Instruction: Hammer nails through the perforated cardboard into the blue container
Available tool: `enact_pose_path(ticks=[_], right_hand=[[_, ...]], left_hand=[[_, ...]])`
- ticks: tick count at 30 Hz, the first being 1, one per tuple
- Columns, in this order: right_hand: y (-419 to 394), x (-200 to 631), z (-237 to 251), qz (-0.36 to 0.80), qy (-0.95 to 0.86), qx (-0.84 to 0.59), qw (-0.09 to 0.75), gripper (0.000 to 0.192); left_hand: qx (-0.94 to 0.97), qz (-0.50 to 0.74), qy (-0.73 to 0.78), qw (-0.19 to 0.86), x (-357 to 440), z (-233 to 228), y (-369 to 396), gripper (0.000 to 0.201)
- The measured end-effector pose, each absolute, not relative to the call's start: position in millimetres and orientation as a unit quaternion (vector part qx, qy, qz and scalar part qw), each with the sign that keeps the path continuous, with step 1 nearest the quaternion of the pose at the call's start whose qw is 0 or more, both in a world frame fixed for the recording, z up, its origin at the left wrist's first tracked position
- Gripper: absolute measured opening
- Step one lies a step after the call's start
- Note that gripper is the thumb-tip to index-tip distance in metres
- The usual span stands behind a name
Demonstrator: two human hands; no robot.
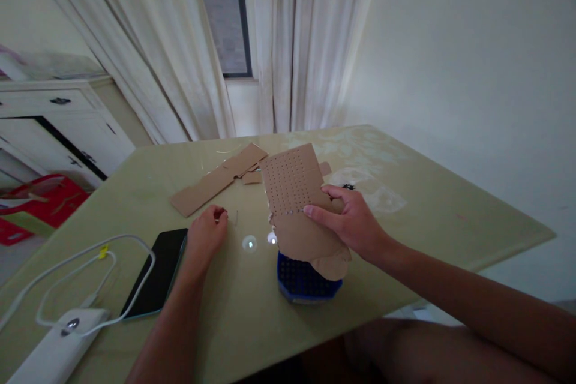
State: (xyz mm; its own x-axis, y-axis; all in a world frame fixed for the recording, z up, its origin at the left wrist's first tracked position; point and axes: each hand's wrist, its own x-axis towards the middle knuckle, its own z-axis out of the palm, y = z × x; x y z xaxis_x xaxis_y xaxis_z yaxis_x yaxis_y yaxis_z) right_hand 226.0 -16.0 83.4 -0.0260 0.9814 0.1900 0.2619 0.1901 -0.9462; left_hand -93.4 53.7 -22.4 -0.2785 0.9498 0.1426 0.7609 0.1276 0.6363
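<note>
My right hand grips a torn piece of brown cardboard by its right edge, thumb on top. Rows of small holes cover the cardboard's upper part, and its left and lower edges are ragged. Partly under it stands a blue container with a dark grid inside; the cardboard hides its far side. My left hand rests on the table beside the phone, fingers curled together; whatever they may hold is hidden. A thin nail-like pin is just right of those fingers.
A long cardboard strip and a small cardboard scrap lie farther back. Right of them is a clear plastic bag with small dark pieces. A black phone, white cable and white power bank occupy the left.
</note>
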Motion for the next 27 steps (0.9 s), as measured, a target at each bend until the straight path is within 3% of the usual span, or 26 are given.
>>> enact_pose_path(ticks=[10, 18, 27], right_hand=[[-18, 225, 85, 0.398, -0.605, -0.503, 0.471, 0.034], [-17, 226, 83, 0.380, -0.611, -0.514, 0.467, 0.039], [-21, 223, 88, 0.495, -0.564, -0.458, 0.477, 0.036]], left_hand=[[0.600, 0.237, 0.754, 0.124, -81, -30, 55, 0.027], [0.611, 0.223, 0.751, 0.117, -78, -33, 57, 0.023], [0.650, 0.336, 0.677, 0.080, -55, -12, 39, 0.027]])
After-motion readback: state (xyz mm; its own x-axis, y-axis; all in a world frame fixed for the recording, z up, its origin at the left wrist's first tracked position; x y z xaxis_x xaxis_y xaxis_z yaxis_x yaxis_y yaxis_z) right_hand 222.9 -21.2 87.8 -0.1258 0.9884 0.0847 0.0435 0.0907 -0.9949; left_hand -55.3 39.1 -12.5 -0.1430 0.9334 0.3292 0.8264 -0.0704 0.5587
